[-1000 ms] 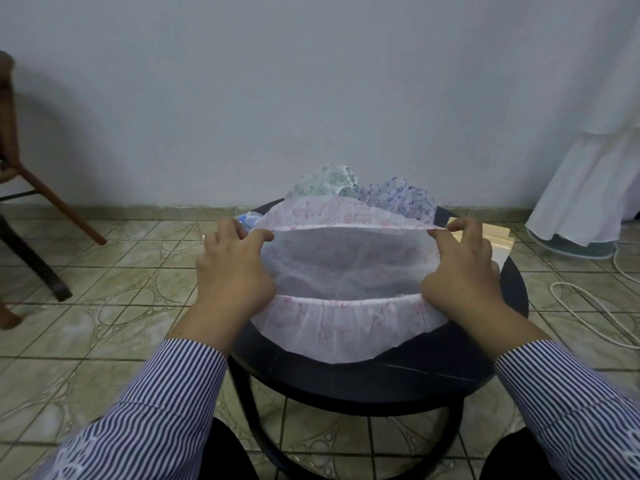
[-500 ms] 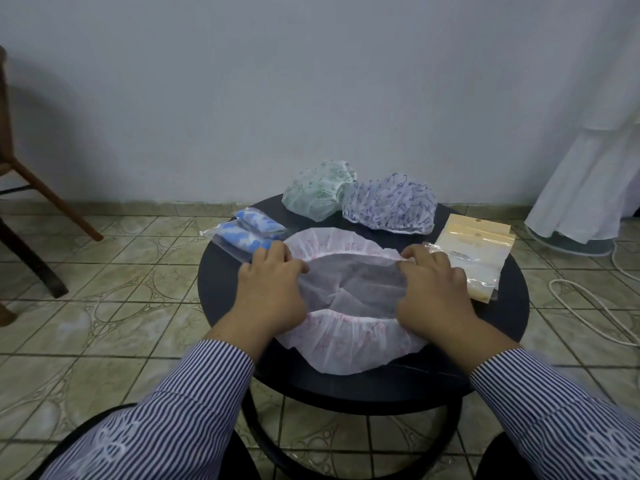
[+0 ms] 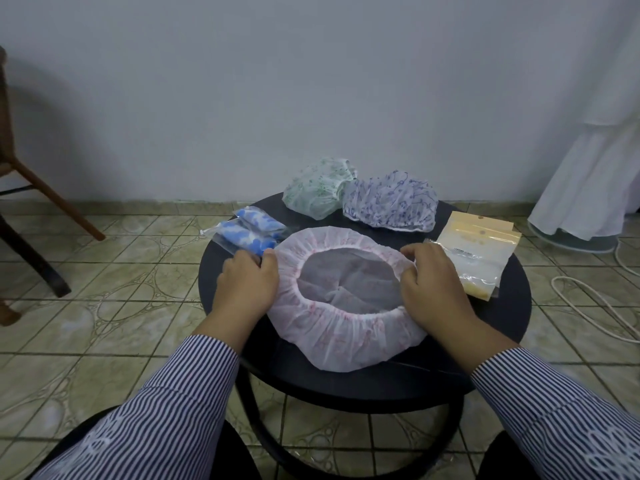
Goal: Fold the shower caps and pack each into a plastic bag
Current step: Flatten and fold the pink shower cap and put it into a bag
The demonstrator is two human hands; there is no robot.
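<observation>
We see the left hand [image 3: 247, 284] and right hand [image 3: 433, 284] apparently pinching opposite sides of the pink shower cap [image 3: 346, 327], spread opening-up near the table's [image 3: 502, 327] front edge.

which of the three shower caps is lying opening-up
The pink-printed white cap between both hands, its elastic ring facing up. The green cap and blue cap sit bunched behind it.

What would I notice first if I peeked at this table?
A big pink shower cap lies opening-up in the middle of the round black table, with the left hand and right hand gripping its sides. Behind it sit a green cap and a purple cap. Blue bagged caps lie left, empty bags right.
</observation>
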